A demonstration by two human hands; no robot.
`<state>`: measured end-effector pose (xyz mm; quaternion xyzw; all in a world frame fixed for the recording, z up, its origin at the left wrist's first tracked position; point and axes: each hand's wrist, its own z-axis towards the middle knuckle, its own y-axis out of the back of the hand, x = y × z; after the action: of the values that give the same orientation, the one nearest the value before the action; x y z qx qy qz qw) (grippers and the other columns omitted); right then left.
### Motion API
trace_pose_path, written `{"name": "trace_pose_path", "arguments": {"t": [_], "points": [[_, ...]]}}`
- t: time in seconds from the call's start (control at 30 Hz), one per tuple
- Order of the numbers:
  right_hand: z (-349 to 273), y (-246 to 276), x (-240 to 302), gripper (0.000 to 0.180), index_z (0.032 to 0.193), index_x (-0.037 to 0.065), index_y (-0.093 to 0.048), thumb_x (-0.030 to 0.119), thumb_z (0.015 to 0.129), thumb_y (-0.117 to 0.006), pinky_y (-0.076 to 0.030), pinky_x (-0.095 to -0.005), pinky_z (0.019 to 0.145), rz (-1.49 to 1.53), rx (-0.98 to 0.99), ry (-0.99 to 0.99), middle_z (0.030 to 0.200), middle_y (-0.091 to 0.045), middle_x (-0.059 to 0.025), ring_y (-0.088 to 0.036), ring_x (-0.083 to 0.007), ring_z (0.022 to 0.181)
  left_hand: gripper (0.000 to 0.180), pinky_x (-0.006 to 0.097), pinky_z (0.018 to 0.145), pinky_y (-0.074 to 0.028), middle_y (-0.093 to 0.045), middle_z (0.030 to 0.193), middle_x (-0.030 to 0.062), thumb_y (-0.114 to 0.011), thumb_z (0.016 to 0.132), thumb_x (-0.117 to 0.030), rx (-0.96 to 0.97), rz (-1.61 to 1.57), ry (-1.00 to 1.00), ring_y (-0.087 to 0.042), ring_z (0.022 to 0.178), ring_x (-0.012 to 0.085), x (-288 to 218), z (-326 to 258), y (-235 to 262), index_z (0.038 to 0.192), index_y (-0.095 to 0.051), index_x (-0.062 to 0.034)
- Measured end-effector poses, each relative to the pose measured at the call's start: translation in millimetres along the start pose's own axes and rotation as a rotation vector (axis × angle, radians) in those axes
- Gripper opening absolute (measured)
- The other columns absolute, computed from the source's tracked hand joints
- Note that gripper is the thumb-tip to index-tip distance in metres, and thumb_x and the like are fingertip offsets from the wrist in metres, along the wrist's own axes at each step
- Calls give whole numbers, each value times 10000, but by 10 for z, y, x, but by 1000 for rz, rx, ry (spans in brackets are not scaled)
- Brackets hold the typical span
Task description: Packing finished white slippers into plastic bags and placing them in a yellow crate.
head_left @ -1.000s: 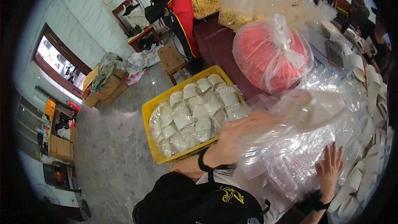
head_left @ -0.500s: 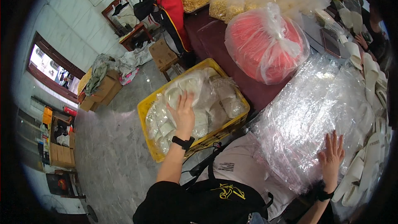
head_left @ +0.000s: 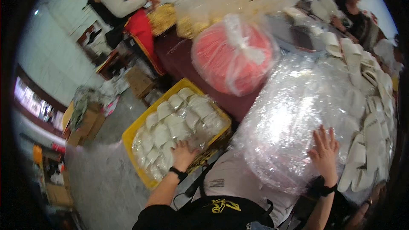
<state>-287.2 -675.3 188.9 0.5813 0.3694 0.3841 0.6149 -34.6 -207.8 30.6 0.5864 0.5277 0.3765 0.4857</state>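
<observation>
My left hand, a dark band on its wrist, is at the near side of a yellow crate. Its fingers are apart, and they rest on or just above the contents. The crate is filled with white slippers in clear plastic, packed close together. My right hand lies with fingers spread on a broad stack of shiny clear plastic bags. Neither hand grips anything that I can see. Motion blurs the picture a little.
Many loose white slippers line the right side. A clear bag of pink material sits on the dark red table, with bags of yellow pieces behind. One person stands far left; another is far right.
My left hand has come back toward me, from mid-crate to its near side. More of the slippers shows. My right hand stays on the plastic bags. The whole view has shifted and tilted.
</observation>
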Motion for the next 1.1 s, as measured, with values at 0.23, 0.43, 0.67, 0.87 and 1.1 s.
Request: {"name": "trace_pose_path", "arguments": {"t": [0.23, 0.43, 0.67, 0.87, 1.1], "points": [[-13, 86, 95, 646, 1521, 261, -504, 593, 969, -545, -132, -541, 1193, 124, 19, 56, 1680, -300, -25, -157, -347, 1567, 1182, 901, 1024, -45, 16, 1731, 24, -885, 599, -637, 43, 88, -38, 95, 1541, 496, 492, 95, 22, 1588, -254, -498], [70, 124, 128, 635, 1523, 256, -500, 575, 976, -539, -120, -556, 1194, 149, 37, 42, 1677, -306, -28, -160, -360, 1564, 1236, 918, 994, -83, 57, 1731, 22, -884, 563, -680, 76, 80, 150, 117, 1528, 523, 828, 179, -171, 1589, -215, -519], [105, 14, 52, 611, 1548, 264, -466, 526, 997, -510, -103, -580, 1202, 110, 10, 11, 1692, -273, -15, -143, -350, 1570, 1210, 918, 999, -111, 63, 1730, 8, -824, 608, -736, 130, 136, 156, 78, 1535, 517, 643, 298, -240, 1596, -159, -518], [75, 89, -28, 653, 1582, 324, -395, 620, 1003, -452, -118, -585, 1207, 85, 134, -100, 1710, -213, -2, -114, -348, 1577, 1155, 903, 1019, -124, 61, 1732, 37, -767, 673, -762, 310, 67, 66, 58, 1521, 556, 379, 566, 125, 1613, -160, -472], [238, 114, 26, 667, 1605, 341, -309, 578, 1012, -500, -225, -636, 1163, 79, -29, 120, 1689, -260, -50, -198, -426, 1541, 490, 609, 1127, -368, -416, 1548, 216, -667, 839, 39, -484, -571, -570, -413, 1408, 478, -221, 377, 1068, 1314, -561, -15]]}}
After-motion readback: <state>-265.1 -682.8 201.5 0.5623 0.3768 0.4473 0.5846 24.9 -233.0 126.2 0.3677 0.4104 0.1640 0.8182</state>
